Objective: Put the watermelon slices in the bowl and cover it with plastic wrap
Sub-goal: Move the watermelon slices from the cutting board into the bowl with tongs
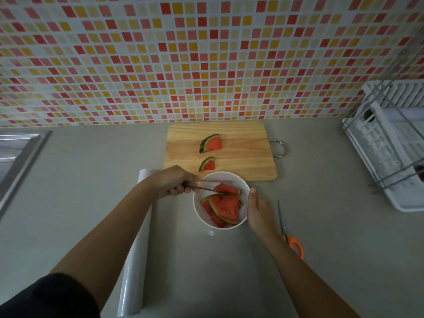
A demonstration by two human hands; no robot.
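A white bowl (243, 180) stands on the grey counter just in front of a wooden cutting board (243, 154). Several watermelon slices (226, 206) lie in the bowl. My left hand (174, 181) grips a metal fork (202, 188) whose tip is stuck in a slice (228, 188) over the bowl's far side. My right hand (258, 210) holds the bowl's right rim. Two more slices remain on the board, a larger one (212, 143) and a smaller one (208, 164). A white roll of plastic wrap (135, 260) lies on the counter under my left arm.
Orange-handled scissors (291, 237) lie right of my right arm. A white dish rack (394, 145) stands at the far right. A steel sink (16, 157) edge shows at the left. A mosaic tiled wall backs the counter.
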